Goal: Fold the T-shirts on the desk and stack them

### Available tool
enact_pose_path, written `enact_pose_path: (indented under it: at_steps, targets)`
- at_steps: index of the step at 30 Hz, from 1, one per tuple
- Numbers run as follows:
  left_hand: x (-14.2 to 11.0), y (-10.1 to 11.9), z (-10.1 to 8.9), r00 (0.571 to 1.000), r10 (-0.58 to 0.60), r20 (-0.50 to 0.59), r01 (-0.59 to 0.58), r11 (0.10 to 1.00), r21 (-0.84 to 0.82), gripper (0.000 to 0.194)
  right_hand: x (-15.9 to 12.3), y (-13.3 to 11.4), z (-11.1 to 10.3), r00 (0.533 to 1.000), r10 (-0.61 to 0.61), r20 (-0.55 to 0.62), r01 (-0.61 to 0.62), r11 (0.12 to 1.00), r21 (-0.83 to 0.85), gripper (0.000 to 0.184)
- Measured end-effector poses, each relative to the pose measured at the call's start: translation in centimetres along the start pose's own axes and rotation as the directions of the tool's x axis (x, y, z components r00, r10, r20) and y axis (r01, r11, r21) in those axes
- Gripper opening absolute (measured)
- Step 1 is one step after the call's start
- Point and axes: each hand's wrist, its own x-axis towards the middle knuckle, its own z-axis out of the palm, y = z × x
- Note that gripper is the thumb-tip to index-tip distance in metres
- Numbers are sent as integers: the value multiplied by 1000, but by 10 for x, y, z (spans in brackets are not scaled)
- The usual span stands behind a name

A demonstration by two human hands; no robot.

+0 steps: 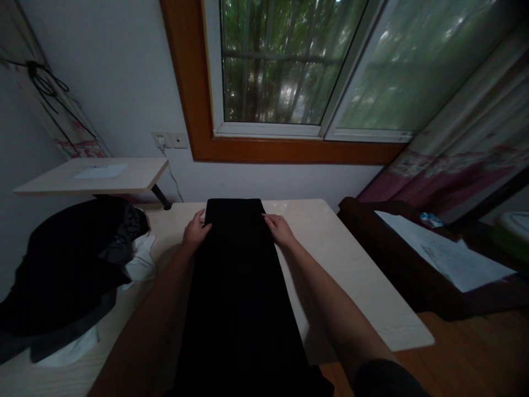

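A long black garment (237, 275) lies folded in a narrow strip down the middle of a pale wooden table (351, 275), its near end hanging over the front edge. My left hand (195, 229) grips the garment's left edge near the far end, fingers curled onto the cloth. On the opposite edge, my right hand (280, 228) rests with its fingers bent over the fabric. Both arms stretch forward along the strip's sides.
A heap of dark and white clothes (70, 264) lies on the table's left. A small raised shelf (95, 175) with paper stands behind it. A dark piece of furniture with white paper (446, 253) sits to the right, under a window (289, 66) and curtain.
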Motion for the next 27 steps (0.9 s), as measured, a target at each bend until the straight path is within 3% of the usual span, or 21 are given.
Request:
enact_pose_path:
  at_steps: [3, 5, 11, 18, 27]
  targets:
    - [-11, -1, -5, 996, -84, -3, 84, 992, -90, 71, -9, 0, -3, 1000, -16, -20, 17, 996, 84, 44]
    - [-24, -1, -11, 994, -91, 56, 99, 982, -160, 73, -16, 1, -4, 999, -24, -23, 27, 990, 137, 41]
    - [-73, 2, -30, 968, 17, 249, 66, 945, -320, 79, -44, 0, -6, 998, -40, 51, 26, 970, 241, 37]
    - [-88, 3, -33, 982, 105, 157, -64, 967, -248, 68, -66, -10, -12, 997, -77, 30, 66, 963, 262, 33]
    - [-86, 7, -32, 973, 206, 100, -209, 977, 25, 43, -65, -6, -7, 998, -63, -28, 68, 971, 228, 36]
